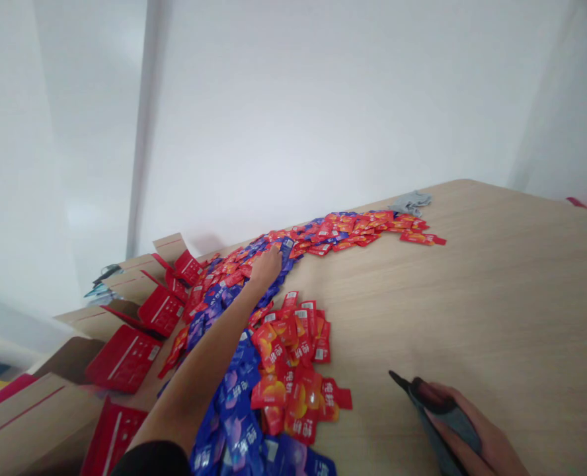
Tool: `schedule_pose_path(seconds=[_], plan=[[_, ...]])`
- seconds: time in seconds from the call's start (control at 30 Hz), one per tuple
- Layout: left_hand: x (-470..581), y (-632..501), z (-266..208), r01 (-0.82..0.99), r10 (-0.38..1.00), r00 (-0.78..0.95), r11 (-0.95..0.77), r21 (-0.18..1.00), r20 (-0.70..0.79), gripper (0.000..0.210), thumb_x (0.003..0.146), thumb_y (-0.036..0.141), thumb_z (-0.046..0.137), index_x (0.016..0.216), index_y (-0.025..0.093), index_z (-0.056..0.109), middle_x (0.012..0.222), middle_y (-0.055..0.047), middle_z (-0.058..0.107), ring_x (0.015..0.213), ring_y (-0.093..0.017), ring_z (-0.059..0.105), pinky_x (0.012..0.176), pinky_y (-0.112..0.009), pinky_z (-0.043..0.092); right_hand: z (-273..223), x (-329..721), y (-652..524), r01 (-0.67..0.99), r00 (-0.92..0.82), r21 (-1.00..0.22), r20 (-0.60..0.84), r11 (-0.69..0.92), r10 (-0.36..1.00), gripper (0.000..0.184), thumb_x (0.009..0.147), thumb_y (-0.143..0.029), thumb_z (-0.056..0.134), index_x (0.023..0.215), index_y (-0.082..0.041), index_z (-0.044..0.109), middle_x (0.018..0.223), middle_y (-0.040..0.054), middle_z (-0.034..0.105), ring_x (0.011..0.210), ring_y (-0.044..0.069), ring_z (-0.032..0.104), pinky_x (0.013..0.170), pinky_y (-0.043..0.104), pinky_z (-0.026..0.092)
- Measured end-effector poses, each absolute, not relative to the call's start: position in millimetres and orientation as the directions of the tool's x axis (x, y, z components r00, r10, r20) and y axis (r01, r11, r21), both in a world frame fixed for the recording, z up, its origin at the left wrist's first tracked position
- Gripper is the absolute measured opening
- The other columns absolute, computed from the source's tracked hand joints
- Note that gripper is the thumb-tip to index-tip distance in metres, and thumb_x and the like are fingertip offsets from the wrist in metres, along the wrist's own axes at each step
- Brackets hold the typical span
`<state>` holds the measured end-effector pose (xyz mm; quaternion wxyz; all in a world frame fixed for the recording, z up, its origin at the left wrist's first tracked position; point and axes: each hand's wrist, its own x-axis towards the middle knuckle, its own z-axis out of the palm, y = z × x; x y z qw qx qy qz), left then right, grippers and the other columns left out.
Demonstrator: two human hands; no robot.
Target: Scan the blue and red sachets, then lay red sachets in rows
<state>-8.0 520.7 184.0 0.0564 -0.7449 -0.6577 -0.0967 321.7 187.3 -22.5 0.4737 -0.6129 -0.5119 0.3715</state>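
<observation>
To the left of my left hand, I see red boxes standing with their flaps up; a flap leaning into the forearm's path could snag the sleeve and tip a box. Below that forearm spread blue packets, overlapping and slick-looking, so a low elbow might push some loose. My left hand reaches far forward, fingers curled in narrow on what looks like one blue packet; at such reach I judge a shallow pinch could slip or drag neighbours along. Nearer to me than that hand, and to its right, red packets lie loosely fanned; a careless pull back could scatter them or mix the colours. Beyond and right of the left hand runs a mixed heap, ending at a grey cloth. My right hand, closest to me, grips a grey, dark-tipped item too blurred to identify; if that tip is sharp, swinging it left over the packets could nick one.
</observation>
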Motion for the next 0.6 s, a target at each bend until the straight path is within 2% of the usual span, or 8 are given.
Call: schedule_pose_path(seconds=[0.1,0.23,0.27,0.3,0.33,0.43,0.53,0.6], plan=[[23,457,198,0.948,0.965,0.161,-0.21,0.239,0.208,0.029,0.11,0.034,0.039,0.108,0.015,0.061,0.1,-0.011,0.073,0.1,-0.025,0.073,0.089,-0.037,0.056,-18,322,185,0.285,0.232,-0.959,0.059,-0.01,0.971,0.052,0.088,-0.066,0.064,0.123,-0.029,0.077,0.131,0.0072,0.077,0.125,0.035,0.071,0.106,0.044,0.058],[55,335,183,0.809,0.957,0.283,-0.27,0.523,0.057,0.037,0.109,0.05,0.035,0.102,0.02,0.055,0.086,-0.001,0.068,0.075,-0.015,0.071,0.065,-0.024,0.056,-10,325,183,0.322,0.228,-0.946,0.122,0.044,0.966,0.053,0.092,-0.064,0.063,0.126,-0.025,0.072,0.131,0.0099,0.076,0.125,0.035,0.069,0.11,0.048,0.054],[60,302,173,0.749,0.946,0.323,-0.258,0.61,0.003,0.039,0.109,0.054,0.035,0.1,0.021,0.054,0.081,0.001,0.065,0.069,-0.013,0.068,0.061,-0.022,0.055,-9,327,184,0.334,0.238,-0.941,0.144,0.058,0.961,0.052,0.093,-0.064,0.062,0.127,-0.025,0.071,0.131,0.0099,0.076,0.125,0.035,0.069,0.11,0.049,0.053],[64,270,161,0.591,0.928,0.363,-0.157,0.791,-0.087,0.04,0.106,0.058,0.042,0.098,0.021,0.053,0.078,0.003,0.062,0.064,-0.012,0.064,0.057,-0.022,0.052,-9,330,185,0.346,0.249,-0.935,0.167,0.073,0.954,0.052,0.093,-0.064,0.062,0.127,-0.025,0.07,0.131,0.0096,0.076,0.125,0.034,0.069,0.11,0.05,0.053],[66,240,147,0.452,0.896,0.403,-0.017,0.892,-0.187,0.042,0.101,0.063,0.05,0.096,0.021,0.052,0.075,0.004,0.059,0.059,-0.011,0.061,0.053,-0.021,0.05,-9,333,186,0.357,0.261,-0.93,0.186,0.085,0.947,0.051,0.094,-0.063,0.061,0.128,-0.026,0.07,0.131,0.009,0.075,0.125,0.034,0.069,0.11,0.05,0.052],[68,167,97,0.26,0.809,0.479,0.242,0.935,-0.342,0.05,0.093,0.069,0.062,0.091,0.019,0.053,0.068,0.006,0.054,0.053,-0.009,0.053,0.05,-0.02,0.045,-10,341,189,0.394,0.301,-0.915,0.216,0.085,0.929,0.052,0.095,-0.064,0.06,0.13,-0.027,0.069,0.131,0.0084,0.075,0.12,0.033,0.07,0.105,0.05,0.054],[63,122,50,0.193,0.803,0.456,0.33,0.924,-0.382,0.055,0.089,0.071,0.067,0.092,0.018,0.055,0.067,0.005,0.055,0.052,-0.007,0.048,0.049,-0.019,0.039,-10,345,191,0.423,0.33,-0.904,0.215,0.06,0.919,0.056,0.093,-0.066,0.062,0.131,-0.025,0.069,0.122,0.0095,0.077,0.107,0.032,0.073,0.097,0.049,0.057],[58,103,26,0.166,0.815,0.426,0.358,0.919,-0.394,0.06,0.085,0.073,0.07,0.1,0.018,0.055,0.069,0.005,0.058,0.053,-0.008,0.049,0.048,-0.02,0.039,-9,346,191,0.441,0.332,-0.895,0.228,0.063,0.915,0.057,0.093,-0.067,0.062,0.131,-0.025,0.07,0.118,0.0096,0.078,0.101,0.031,0.073,0.094,0.049,0.058]])
